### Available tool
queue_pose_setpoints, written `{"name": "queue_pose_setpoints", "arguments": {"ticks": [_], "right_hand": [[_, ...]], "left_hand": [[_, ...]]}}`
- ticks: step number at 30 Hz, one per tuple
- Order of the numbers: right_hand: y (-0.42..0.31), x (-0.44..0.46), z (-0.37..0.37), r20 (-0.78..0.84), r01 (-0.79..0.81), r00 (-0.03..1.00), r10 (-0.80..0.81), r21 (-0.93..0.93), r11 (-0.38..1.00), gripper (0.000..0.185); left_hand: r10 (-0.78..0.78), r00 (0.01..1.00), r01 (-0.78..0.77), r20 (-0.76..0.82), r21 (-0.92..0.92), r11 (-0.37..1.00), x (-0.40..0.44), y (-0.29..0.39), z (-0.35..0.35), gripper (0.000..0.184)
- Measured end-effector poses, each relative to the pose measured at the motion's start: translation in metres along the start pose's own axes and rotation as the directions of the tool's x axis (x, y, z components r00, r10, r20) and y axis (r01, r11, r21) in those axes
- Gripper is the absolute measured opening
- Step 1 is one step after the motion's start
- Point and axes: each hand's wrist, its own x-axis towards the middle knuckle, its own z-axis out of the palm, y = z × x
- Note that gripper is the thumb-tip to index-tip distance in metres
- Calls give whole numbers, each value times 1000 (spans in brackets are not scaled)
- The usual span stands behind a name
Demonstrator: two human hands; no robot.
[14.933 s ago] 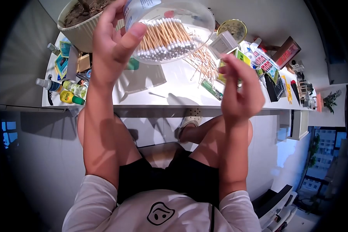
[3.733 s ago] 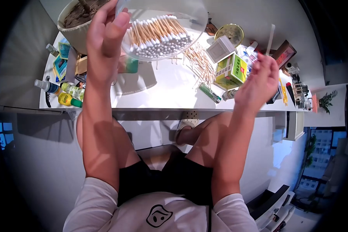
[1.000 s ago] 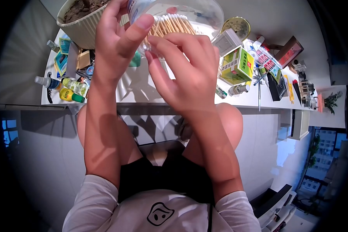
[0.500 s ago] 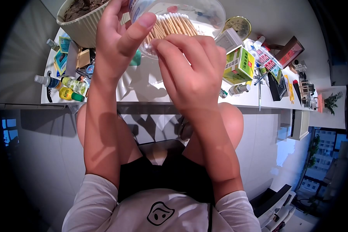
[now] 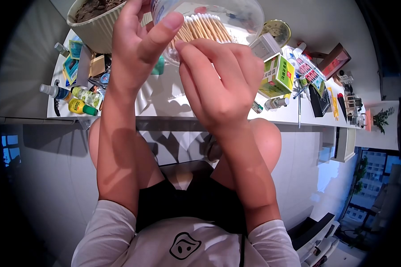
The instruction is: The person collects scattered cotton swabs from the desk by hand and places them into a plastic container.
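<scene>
At the top of the view, a clear plastic tub is tilted toward me. Many wooden-stemmed cotton swabs with white tips lie side by side inside it. My left hand grips the tub's left side, its thumb along the near rim. My right hand is over the near edge of the tub, thumb and forefinger pinched together by the lower ends of the swabs. Whatever lies between those fingertips is hidden. The back of the right hand covers part of the tub.
A ribbed planter with soil stands at the back left. Several bottles, including a yellow one with a green cap, crowd the left of the white table. To the right are a green box, a small bottle and a black box.
The tub and my left hand have shifted slightly to the right. My right hand stays pinched by the swabs' lower ends, with only a small shift.
</scene>
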Motion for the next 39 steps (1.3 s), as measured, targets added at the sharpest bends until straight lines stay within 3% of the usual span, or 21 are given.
{"name": "queue_pose_setpoints", "arguments": {"ticks": [2, 4, 5, 7, 8, 10, 12, 14, 16, 18, 26, 28, 29, 30, 31, 32, 34, 36, 38, 39], "right_hand": [[1, 1, 0, 11, -9, 1000, 9, -7, 1000, 26], [2, 1, 0, 35, -13, 999, 13, 4, 1000, 24], [2, 2, -2, 45, -14, 999, 13, 9, 1000, 24], [5, 6, -8, 24, -31, 999, 29, 56, 998, 23], [10, 6, -13, 9, -38, 999, 37, 77, 996, 23], [21, 6, -23, -63, -112, 991, 121, 128, 985, 24], [29, 4, -27, -117, -176, 974, 196, 163, 971, 24], [33, -1, -27, -18, -148, 988, 154, 203, 968, 25], [27, 2, -33, 182, -129, 979, 92, 204, 970, 29], [19, -4, -29, 259, -86, 965, 26, 221, 971, 34], [11, -14, -21, 284, -120, 957, 60, 200, 972, 41], [12, -13, -23, 312, -122, 948, 53, 205, 971, 41], [16, -11, -28, 247, -99, 968, 51, 188, 977, 40], [20, -10, -34, 181, -77, 982, 46, 169, 983, 39], [24, -8, -38, 147, -204, 973, 176, 209, 956, 30], [31, -11, -38, 148, -203, 973, 175, 208, 957, 30], [47, -20, -28, 158, -460, 884, 440, 124, 879, 17], [56, -32, -22, 448, -673, 656, 607, -15, 739, 12], [67, -58, -11, 511, -631, 643, 571, -69, 772, 14], [66, -66, -5, 566, -611, 587, 579, -160, 776, 14]], "left_hand": [[12, 1000, -12, -5, 2, 1000, 0, 3, 3, 75], [-19, 999, 9, -49, -201, 980, -3, 7, 12, 96], [-20, 999, 10, -48, -201, 979, -3, 5, 9, 96], [-15, 1000, 15, -12, -31, 999, 1, 4, 2, 75], [-15, 1000, 15, -12, -31, 999, 0, 7, 6, 75], [-43, 995, 24, -88, -199, 980, -5, 15, 15, 96], [-43, 996, 27, -75, -205, 978, -3, 11, 12, 95], [-42, 997, 29, -58, -214, 976, -1, 6, 6, 94], [-24, 1000, 24, -10, -40, 999, 1, 2, -1, 75], [-28, 999, 27, -19, -36, 999, -1, 4, 1, 75], [37, 999, -36, -28, 44, 998, 0, 9, 5, 74], [-47, 994, 20, -96, -261, 965, -4, 16, 17, 90], [-47, 994, 20, -96, -263, 965, -3, 13, 12, 90], [-5, 998, -2, -69, -99, 995, 0, 7, 3, 81], [32, 999, -30, -35, 67, 997, 2, 6, -1, 74], [32, 999, -30, -36, 66, 997, 1, 5, -1, 74], [-13, 996, 16, -85, 34, 999, -1, 8, 0, 74], [-6, 996, 10, -84, 45, 999, -1, 10, -1, 74], [1, 997, 4, -80, 53, 999, -1, 12, -1, 74], [-20, 996, 24, -84, 45, 999, -2, 13, -1, 74]]}}
